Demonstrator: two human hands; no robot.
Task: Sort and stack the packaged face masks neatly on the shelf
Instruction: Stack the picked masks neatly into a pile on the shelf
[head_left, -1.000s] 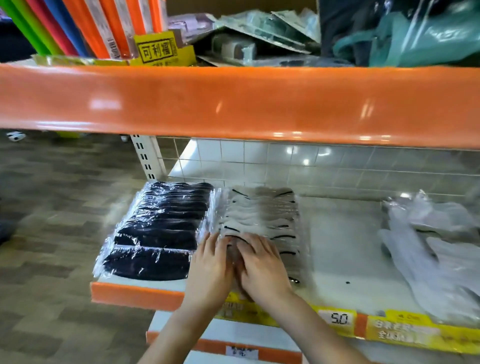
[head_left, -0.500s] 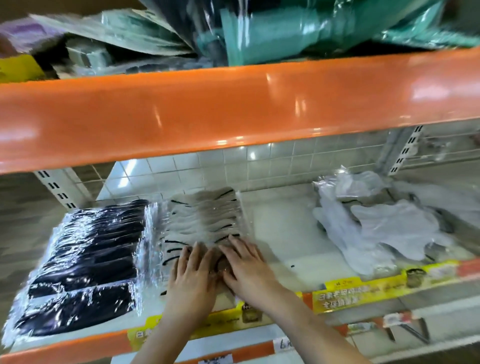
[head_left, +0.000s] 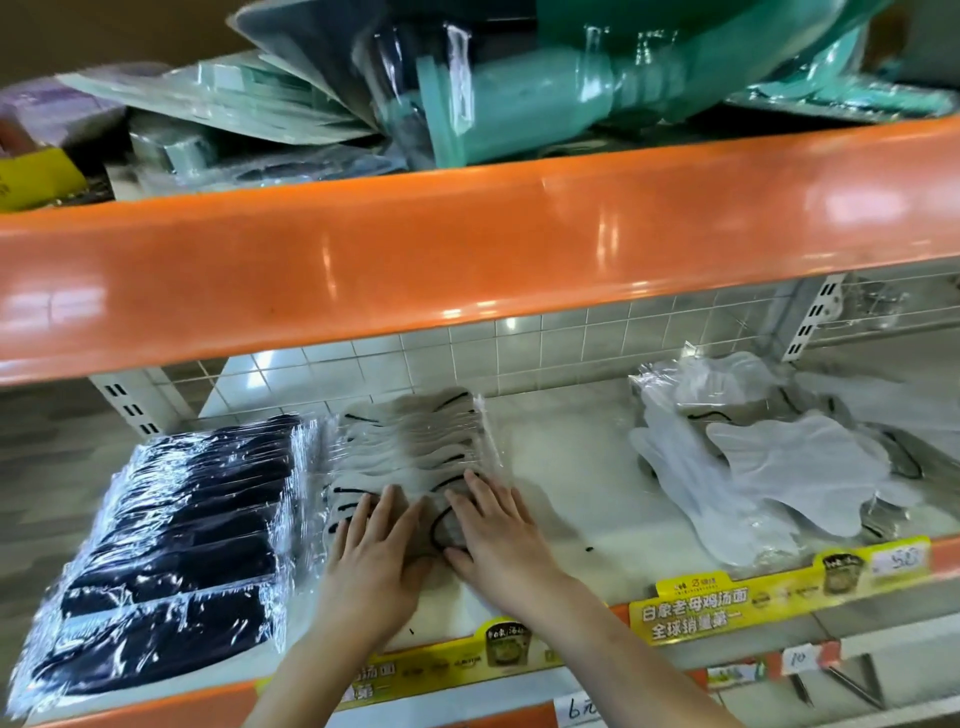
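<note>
Grey masks (head_left: 410, 447), each sealed in clear film, are laid in an overlapping row on the white shelf (head_left: 566, 467), just right of a matching row of black masks (head_left: 176, 545) that they touch along one edge. Both hands are pressed flat on the front end of the grey row: the left hand (head_left: 374, 556) and the right hand (head_left: 498, 540) lie side by side, fingers straight and spread, nothing gripped.

Compared with a second ago, the hands are found on the same spot and the grey row is unshifted; only the view has swung right. An untidy heap of pale masks (head_left: 779, 467) is now shown in full at the right of the shelf, well apart from the sorted rows. The grey row is therefore judged to be settled, and the heap is likely what remains to be sorted.

The long axis of the grey row runs from the shelf's front edge toward the tiled back wall (head_left: 545, 343), leaning slightly right. Each mask is laid crosswise to that line, its black ear loops at the sides. The heap has no common direction.
</note>
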